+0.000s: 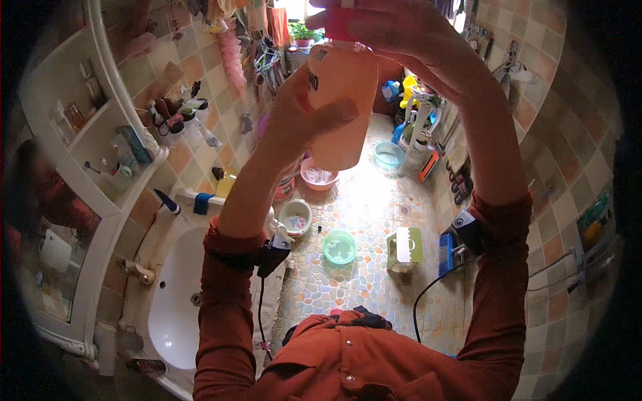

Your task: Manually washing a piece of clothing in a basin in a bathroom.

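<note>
A pale orange, translucent plastic bottle is held up high in front of me, tilted slightly. My left hand wraps round its body, thumb across the near side. At the top, my right hand is closed over the red cap; its fingertips are partly cut off by the upper edge of the view. Whether the cap is turned or loose I cannot tell. Both my forearms wear dark red sleeves, each with a small black device strapped near the wrist.
A white washbasin and mirror cabinet stand at my left. On the pebble-tiled floor are a green basin, a white pot, a pink basin, a blue basin and a green-and-white box. A shelf rack stands far right.
</note>
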Tool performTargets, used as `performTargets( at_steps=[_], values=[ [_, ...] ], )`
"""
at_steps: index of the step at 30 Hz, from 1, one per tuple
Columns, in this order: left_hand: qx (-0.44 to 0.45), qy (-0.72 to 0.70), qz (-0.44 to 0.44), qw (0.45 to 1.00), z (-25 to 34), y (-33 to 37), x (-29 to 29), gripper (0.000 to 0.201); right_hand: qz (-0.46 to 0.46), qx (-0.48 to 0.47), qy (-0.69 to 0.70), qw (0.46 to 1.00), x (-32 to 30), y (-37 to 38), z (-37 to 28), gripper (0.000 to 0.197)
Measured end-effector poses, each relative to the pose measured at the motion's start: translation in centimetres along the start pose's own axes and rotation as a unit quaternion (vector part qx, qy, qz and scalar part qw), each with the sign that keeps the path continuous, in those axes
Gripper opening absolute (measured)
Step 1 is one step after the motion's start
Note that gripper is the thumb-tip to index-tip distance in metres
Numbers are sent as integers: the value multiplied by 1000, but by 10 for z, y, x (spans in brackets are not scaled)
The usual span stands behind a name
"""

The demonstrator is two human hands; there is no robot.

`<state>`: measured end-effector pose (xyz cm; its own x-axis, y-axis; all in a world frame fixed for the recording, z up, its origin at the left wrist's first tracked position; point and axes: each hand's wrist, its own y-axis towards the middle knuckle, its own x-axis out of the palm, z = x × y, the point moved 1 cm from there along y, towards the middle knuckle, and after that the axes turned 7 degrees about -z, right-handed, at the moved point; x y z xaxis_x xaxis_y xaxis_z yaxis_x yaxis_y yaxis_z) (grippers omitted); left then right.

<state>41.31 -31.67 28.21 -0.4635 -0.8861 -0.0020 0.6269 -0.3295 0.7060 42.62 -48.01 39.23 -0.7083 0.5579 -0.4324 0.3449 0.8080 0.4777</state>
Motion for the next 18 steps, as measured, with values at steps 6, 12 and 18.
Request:
performTargets(
  at_steps=[6, 12, 18],
  values=[
    [-14, 18, 12, 1000, 10, -7, 3, 61, 13, 18, -37, 999, 17, 0, -13, 44],
    [4, 98, 66, 993, 18, -9, 13, 64, 47, -20, -53, 997, 18, -3, -4, 41],
    [104, 326, 127, 931, 19, -14, 4, 65, 187, -159, -302, 921, 26, 5, 36, 39]
  ],
)
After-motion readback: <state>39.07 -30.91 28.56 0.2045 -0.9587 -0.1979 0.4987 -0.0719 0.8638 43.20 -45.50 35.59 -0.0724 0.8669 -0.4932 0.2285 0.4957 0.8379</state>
